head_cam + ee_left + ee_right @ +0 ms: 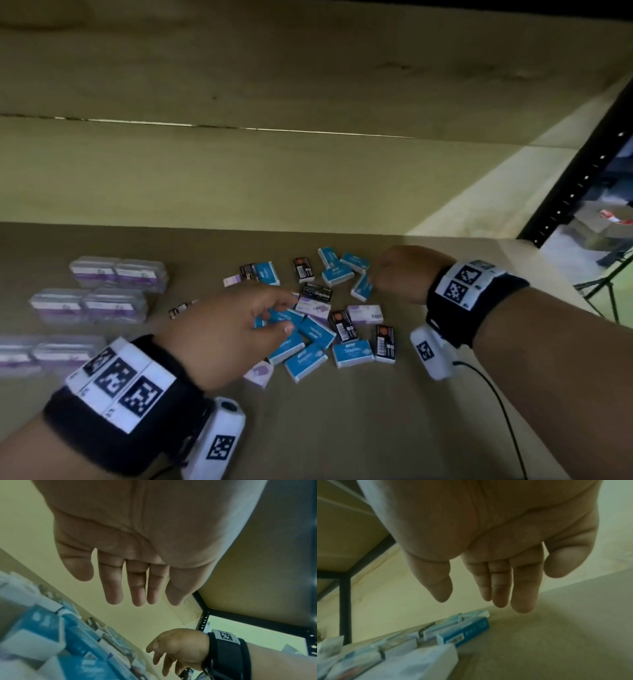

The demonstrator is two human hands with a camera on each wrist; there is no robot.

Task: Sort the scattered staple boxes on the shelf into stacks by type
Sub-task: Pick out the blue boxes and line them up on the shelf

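Observation:
Small staple boxes lie scattered on the shelf board (pixel 342 428): several blue ones (pixel 306 361), black ones (pixel 385 342) and white-and-purple ones (pixel 364 313). My left hand (pixel 284 313) reaches over the middle of the pile, just above a blue box (pixel 317 330). The left wrist view shows this hand (pixel 137 588) holding nothing, its fingers straight. My right hand (pixel 376 277) hovers at the pile's far right, next to a tilted blue box (pixel 361 287). In the right wrist view the hand (pixel 488 595) is relaxed and holds nothing, above a blue box (pixel 467 631).
Clear plastic cases with purple labels (pixel 116 274) stand in stacked rows at the left. A black perforated shelf post (pixel 575 192) rises at the right edge. A thin black cable (pixel 496 394) trails from my right wrist. Pale board forms the back wall.

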